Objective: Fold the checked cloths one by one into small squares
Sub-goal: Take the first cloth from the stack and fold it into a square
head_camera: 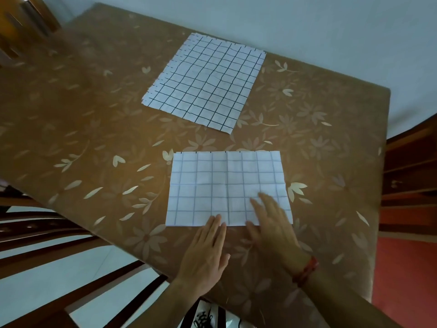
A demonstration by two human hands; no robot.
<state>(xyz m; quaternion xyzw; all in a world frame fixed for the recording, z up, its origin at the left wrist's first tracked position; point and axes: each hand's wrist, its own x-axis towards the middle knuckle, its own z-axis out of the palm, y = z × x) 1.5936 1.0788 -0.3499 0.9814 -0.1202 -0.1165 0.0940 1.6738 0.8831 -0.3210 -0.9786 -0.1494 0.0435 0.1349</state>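
Cloth nearest to the person (220,183) lies on the table (94,138) w/ its pale side up and grid lines faint. It looks as a rectangle, so I judge it is folded once already, approx. in half. Left hand (208,252) is flat, fingers straight and together, only the tips touching the near edge of this cloth; it grips nothing. Right hand (272,230) is also flat, pressing on the near-right part of the cloth, a bit blurred, holding nothing. Probably both palms lie so to flatten the fold and keep the edges aligned before the next fold.

Second checked cloth (205,84) lies fully open farther away, near the far edge of the table, well apart from the first, dark lines up; it waits its turn, I think. Red bracelet (306,271) sits on the right wrist. Wooden chair (47,245) at left and wooden furniture (406,174) at right stand beside the table. As for obstacle, only the hands themselves cover the near edge, so the right one must lift before that side can fold over.
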